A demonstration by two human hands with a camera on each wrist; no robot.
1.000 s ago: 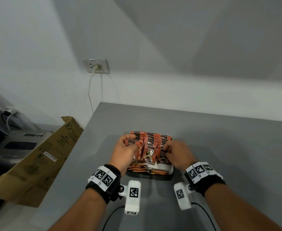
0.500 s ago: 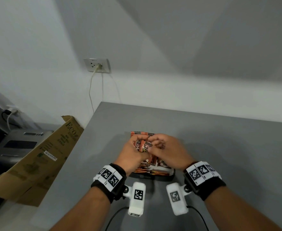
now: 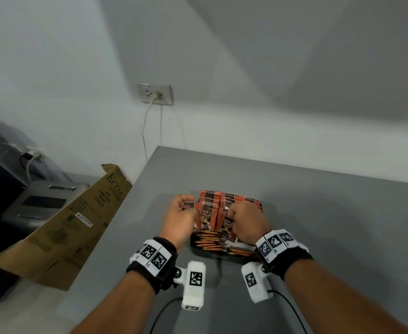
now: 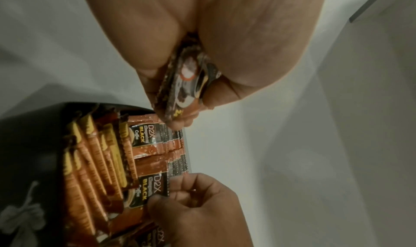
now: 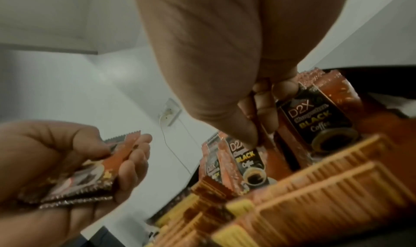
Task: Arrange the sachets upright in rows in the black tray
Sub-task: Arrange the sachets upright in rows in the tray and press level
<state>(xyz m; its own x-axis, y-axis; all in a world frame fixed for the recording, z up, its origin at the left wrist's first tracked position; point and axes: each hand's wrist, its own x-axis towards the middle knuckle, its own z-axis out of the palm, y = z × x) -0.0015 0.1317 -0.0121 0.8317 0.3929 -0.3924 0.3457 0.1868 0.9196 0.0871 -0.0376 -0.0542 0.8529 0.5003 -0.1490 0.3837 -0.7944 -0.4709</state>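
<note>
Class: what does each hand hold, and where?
Left hand: sachets, fingers round their sides. Right hand: one tray sachet, pinched at its top edge.

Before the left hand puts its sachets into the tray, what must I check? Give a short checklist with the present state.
1. Left hand grips its sachets firmly: ok.
2. Held sachets are outside the tray, at its left side: ok.
3. Right hand pinches a standing sachet in the row: ok.
4. Standing rows are upright: ok.
5. Free gap for the held sachets: cannot tell.
</note>
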